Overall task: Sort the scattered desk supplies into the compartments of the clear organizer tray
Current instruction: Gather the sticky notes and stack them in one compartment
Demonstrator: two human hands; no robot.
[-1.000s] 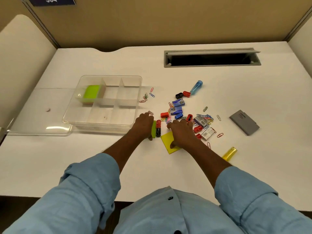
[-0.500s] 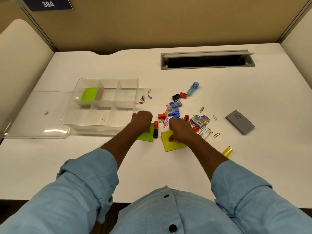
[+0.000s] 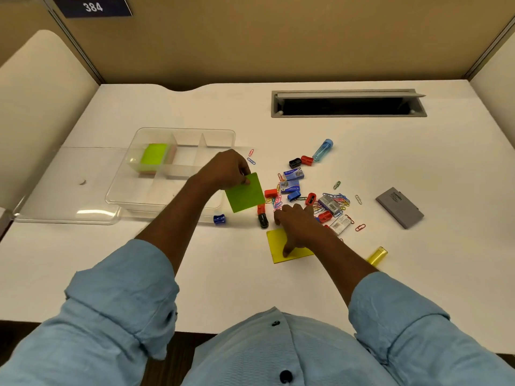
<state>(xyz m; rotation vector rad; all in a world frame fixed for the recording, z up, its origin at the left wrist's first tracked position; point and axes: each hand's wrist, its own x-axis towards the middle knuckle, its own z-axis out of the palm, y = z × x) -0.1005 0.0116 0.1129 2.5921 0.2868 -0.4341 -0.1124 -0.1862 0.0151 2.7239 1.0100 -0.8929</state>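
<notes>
— Two hands were in view. What were the fingers doing?
— The thumb and fingertips of the left hand (image 3: 225,169) pinched the top edge of a green sticky note (image 3: 245,192). It hung tilted in the air, over the near right corner of the clear organizer tray (image 3: 133,190).
— And the other?
— The right hand (image 3: 298,224) gripped nothing. Its fingers were spread low, its thumb pressed on a yellow sticky note (image 3: 289,250) lying flat on the desk (image 3: 195,260), and its fingertips reached the edge of the paper clips (image 3: 338,199).
— What lay in the tray?
— A green pad (image 3: 154,154) sat in the far left compartment.
— And farther out?
— A blue sharpener (image 3: 219,219) stood just beside the tray's near wall. Blue staple boxes (image 3: 292,174) lay among the scatter beyond the right hand, a blue tube (image 3: 323,149) lay farther back, a grey case (image 3: 400,207) lay well apart on the right, and a yellow tube (image 3: 376,255) lay beside the right forearm.
</notes>
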